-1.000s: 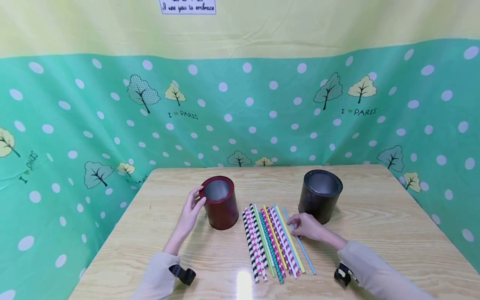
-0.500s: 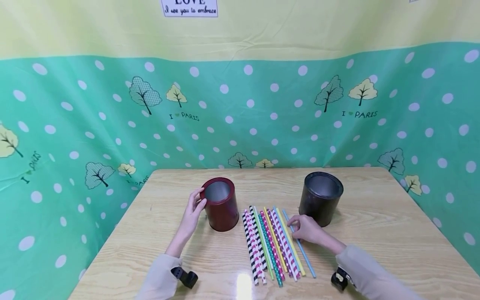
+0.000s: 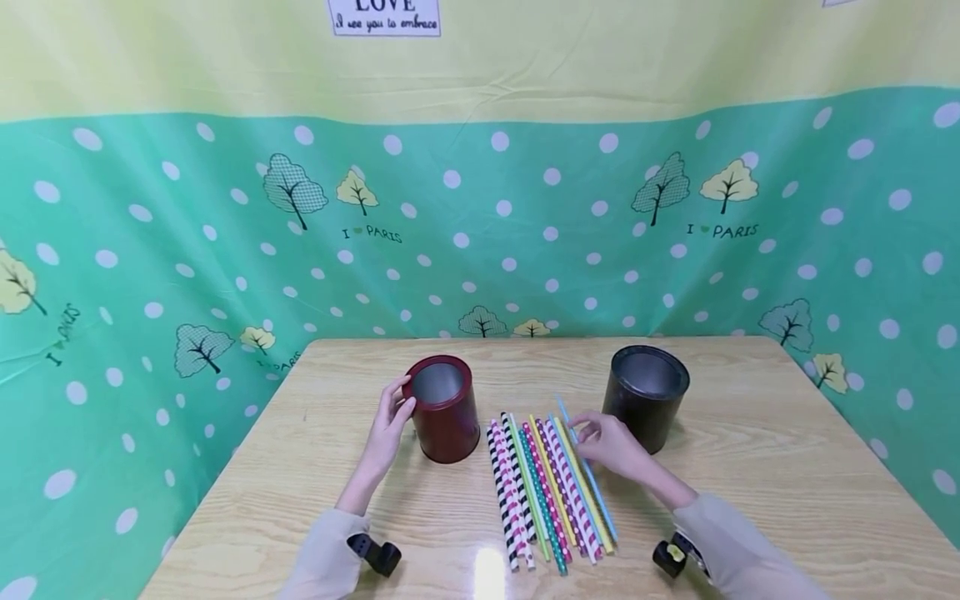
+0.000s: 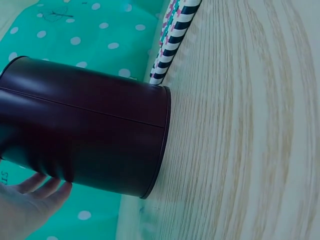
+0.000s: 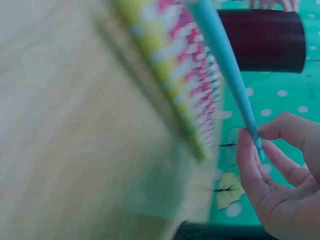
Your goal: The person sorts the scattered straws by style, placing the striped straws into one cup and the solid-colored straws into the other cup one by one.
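In the head view my left hand (image 3: 386,429) rests on the left side of a dark red can (image 3: 447,433), fingertips at its rim. The left wrist view shows its fingertips against the can's smooth wall (image 4: 90,120). My right hand (image 3: 611,446) pinches a light blue straw (image 3: 595,487) between thumb and fingers. Up close in the right wrist view, the straw (image 5: 227,60) slants across the frame, one end in the fingers. Beside it a row of striped, dotted and plain paper straws (image 3: 551,492) lies side by side on the table.
An open black can (image 3: 637,408) stands just behind my right hand. Both cans are upright on the wooden table (image 3: 337,367). A green and yellow cloth (image 3: 502,225) with dots and trees hangs behind and around the table.
My right hand has lifted slightly up and away from the body, shifting the blue straw with it. The left hand stays at the red can. The head view has tilted slightly.
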Tool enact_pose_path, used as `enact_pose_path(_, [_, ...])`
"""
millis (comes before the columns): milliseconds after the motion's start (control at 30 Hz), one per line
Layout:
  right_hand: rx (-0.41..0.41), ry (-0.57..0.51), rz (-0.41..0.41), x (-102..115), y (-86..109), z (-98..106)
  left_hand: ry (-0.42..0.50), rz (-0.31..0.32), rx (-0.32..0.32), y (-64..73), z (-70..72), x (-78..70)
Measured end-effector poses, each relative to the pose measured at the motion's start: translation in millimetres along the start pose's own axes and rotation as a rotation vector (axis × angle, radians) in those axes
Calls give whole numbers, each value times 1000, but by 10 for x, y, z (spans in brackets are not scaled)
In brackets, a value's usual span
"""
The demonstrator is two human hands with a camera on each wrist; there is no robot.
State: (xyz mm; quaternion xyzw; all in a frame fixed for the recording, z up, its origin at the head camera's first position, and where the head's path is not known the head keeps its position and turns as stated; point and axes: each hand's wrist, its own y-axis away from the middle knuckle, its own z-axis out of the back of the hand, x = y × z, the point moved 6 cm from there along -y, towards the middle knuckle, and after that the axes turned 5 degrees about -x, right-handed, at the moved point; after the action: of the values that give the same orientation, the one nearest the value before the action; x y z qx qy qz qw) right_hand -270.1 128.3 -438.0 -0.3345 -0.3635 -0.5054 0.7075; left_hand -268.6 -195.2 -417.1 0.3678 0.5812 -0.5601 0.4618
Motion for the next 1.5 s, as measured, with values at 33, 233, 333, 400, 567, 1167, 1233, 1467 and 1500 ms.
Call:
enact_pose_path(33, [0, -31, 7, 64, -15, 2, 3, 3, 3, -2, 0, 4])
enact_pose_path(233, [-20, -178, 29, 412, -135, -17, 10, 10, 14, 24, 1, 22])
enact_pose_path(333, [-53, -216, 39, 571, -218, -15, 11, 9, 10, 38, 1, 14])
enact_pose_path(400, [-74, -248, 42, 669, -278, -12, 13, 5, 9, 41, 1, 9])
enact_pose_path(567, [-119, -313, 49, 902, -401, -8, 12, -10, 6, 27, 14, 10])
enact_pose_path(1167, [-223, -577, 155, 1591, -586, -3, 10, -5, -7, 43, 19, -100])
enact_pose_path(1233, [-234, -592, 178, 1639, -597, -8, -5, -7, -9, 63, -1, -156])
enact_pose_path(1467, [-265, -648, 221, 1725, -642, -68, -14, -7, -10, 87, -45, -263])
enact_pose_path(1500, [-268, -652, 228, 1733, -647, -77, -12, -8, -8, 85, -49, -266])
